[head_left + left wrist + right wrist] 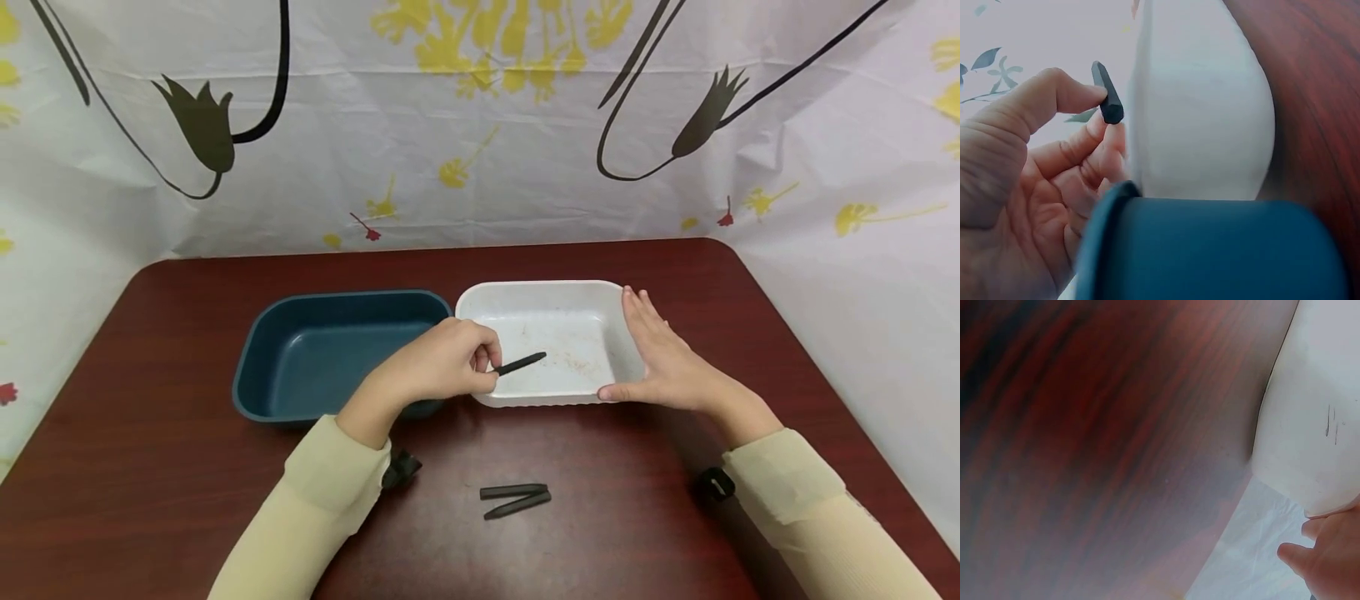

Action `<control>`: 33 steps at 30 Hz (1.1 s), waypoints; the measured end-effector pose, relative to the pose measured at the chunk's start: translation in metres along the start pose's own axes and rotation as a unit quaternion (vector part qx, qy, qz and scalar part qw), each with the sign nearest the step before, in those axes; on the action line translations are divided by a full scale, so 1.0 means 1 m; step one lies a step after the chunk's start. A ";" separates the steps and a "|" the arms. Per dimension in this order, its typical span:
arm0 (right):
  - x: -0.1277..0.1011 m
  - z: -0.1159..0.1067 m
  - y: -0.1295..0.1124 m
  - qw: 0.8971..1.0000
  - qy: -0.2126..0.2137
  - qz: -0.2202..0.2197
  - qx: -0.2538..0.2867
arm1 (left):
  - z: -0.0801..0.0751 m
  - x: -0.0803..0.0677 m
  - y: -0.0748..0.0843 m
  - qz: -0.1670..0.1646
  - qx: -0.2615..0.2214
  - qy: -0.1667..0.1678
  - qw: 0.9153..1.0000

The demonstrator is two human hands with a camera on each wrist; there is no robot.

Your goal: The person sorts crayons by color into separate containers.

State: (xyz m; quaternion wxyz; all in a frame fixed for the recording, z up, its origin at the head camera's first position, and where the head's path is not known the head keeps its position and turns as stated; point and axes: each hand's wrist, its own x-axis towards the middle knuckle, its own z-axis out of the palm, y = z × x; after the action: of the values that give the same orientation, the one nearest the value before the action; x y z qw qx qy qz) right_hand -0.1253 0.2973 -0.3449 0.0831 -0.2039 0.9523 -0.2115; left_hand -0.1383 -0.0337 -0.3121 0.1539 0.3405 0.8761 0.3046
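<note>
My left hand (pixel 455 358) pinches a black crayon (pixel 522 363) between thumb and fingers, over the left end of a white plastic basin (pixel 551 400). In the left wrist view the crayon (pixel 1107 94) shows a six-sided body with a flat end, beside the basin's rim. My right hand (pixel 670 358) spans the right end of the white basin, thumb on the front rim and straight fingers at the back right corner. In the right wrist view those fingers (pixel 1297 555) touch the basin's edge. Two more black crayons (pixel 516 498) lie on the table in front.
A dark blue basin (pixel 258 414) stands left of the white one, its right side partly behind my left hand and forearm. Both sit on a reddish-brown table (pixel 600 508). A patterned white cloth (pixel 480 167) hangs behind it. Black straps show at both wrists.
</note>
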 end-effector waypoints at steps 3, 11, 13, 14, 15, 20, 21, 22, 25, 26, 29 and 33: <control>0.000 0.000 -0.001 1.000 0.001 0.000 -0.001 | 0.000 0.009 -0.004 -0.008 0.007 0.005 1.000; 0.000 0.002 0.000 1.000 -0.002 -0.004 0.003 | 0.005 0.032 -0.009 -0.040 0.059 -0.011 0.997; 0.001 0.002 0.001 1.000 -0.001 -0.005 0.000 | 0.007 0.037 -0.008 -0.041 0.079 -0.013 0.996; 0.000 0.002 0.001 1.000 -0.001 -0.005 -0.003 | 0.008 0.040 -0.008 -0.040 0.088 -0.014 0.995; 0.000 0.001 0.002 1.000 -0.001 -0.005 -0.005 | 0.009 0.043 -0.008 -0.038 0.094 -0.017 0.995; 0.001 0.001 0.003 1.000 -0.001 -0.006 -0.007 | 0.012 0.053 -0.006 -0.039 0.100 -0.039 0.993; 0.001 0.000 0.003 1.000 0.000 -0.006 -0.006 | 0.012 0.055 -0.006 -0.043 0.103 -0.041 0.993; 0.000 0.000 0.003 1.000 0.000 -0.006 -0.004 | 0.012 0.056 -0.005 -0.047 0.106 -0.043 0.992; -0.001 0.000 0.003 1.000 0.000 -0.003 0.001 | 0.014 0.059 -0.005 -0.060 0.119 -0.045 0.990; -0.001 0.000 0.003 1.000 -0.001 -0.001 0.002 | 0.015 0.060 -0.004 -0.065 0.124 -0.046 0.989; -0.001 0.001 0.003 1.000 0.000 0.000 0.008 | 0.017 0.060 -0.004 -0.074 0.140 -0.052 0.986; -0.001 0.002 0.003 1.000 0.003 -0.006 0.012 | 0.020 0.058 -0.005 -0.081 0.161 -0.059 0.982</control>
State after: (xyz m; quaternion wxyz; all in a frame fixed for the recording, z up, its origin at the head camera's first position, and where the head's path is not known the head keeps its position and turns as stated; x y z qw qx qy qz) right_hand -0.1248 0.2990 -0.3479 0.0814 -0.2084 0.9486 -0.2237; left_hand -0.1734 0.0121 -0.3345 0.1726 0.3060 0.9278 0.1256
